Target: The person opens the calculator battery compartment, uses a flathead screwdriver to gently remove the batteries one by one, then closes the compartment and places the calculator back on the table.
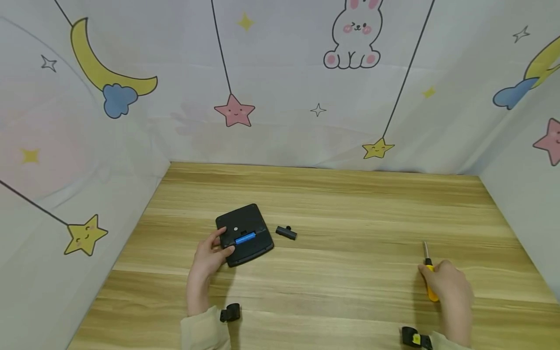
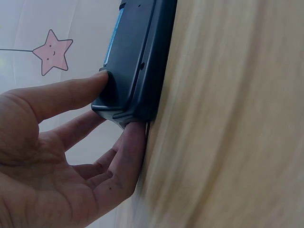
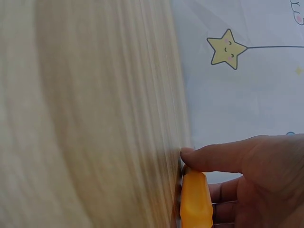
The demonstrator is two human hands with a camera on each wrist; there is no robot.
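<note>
A black, flat device (image 1: 245,250) lies on the table at left of centre, a blue battery (image 1: 245,238) showing in its open slot. My left hand (image 1: 209,255) grips its left edge, thumb on top and fingers at the side and below, as the left wrist view shows on the device (image 2: 137,61). Just right of the device is a small black cover (image 1: 286,233). Far to the right, my right hand (image 1: 450,284) pinches a screwdriver with a yellow handle (image 3: 195,202) near the table surface, its metal shaft (image 1: 426,250) pointing away from me.
The wood-grain table (image 1: 341,291) is bounded by a pale printed cloth (image 1: 280,136) at the back and both sides. Black straps with small mounts (image 1: 230,312) sit at both wrists.
</note>
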